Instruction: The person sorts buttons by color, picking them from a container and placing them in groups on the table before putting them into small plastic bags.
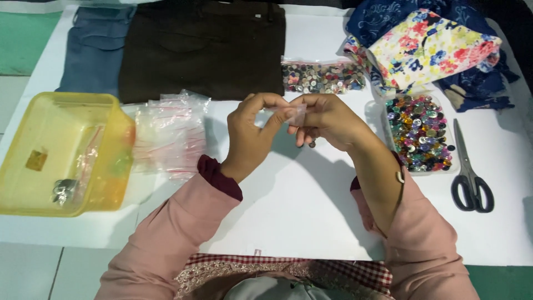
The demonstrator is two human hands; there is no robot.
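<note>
Your left hand (252, 133) and right hand (325, 119) meet above the middle of the counter (288, 211), both pinched shut on one small clear bag (297, 114) held between thumb and fingertips. The step looks like opening or filling that bag, so keep each pinch on its own wall of the mouth, near the top edge, and pull the walls gently apart rather than twisting; the film is thin and will slip or tear if you drag at it. Hold it over the bare white counter so anything that drops is easy to find. A small dark thing (312, 144) shows just under your right hand; it may be a button, but it is too small to tell, and I cannot tell if it is held or lying on the counter.

Whether the bag is open, sealed or already holds something is hidden by your fingers.

To your left lies a pile of empty bags (169, 133), and beside it a yellow tub (119, 139) with a filled bag inside, its contents blurred. To your right sits a tray of coloured buttons (419, 133), with scissors (469, 172) beyond. Further off are a bag of buttons (322, 76), brown cloth (202, 47), blue cloth (94, 47) and floral cloth (433, 47), all cut off at the top edge.
</note>
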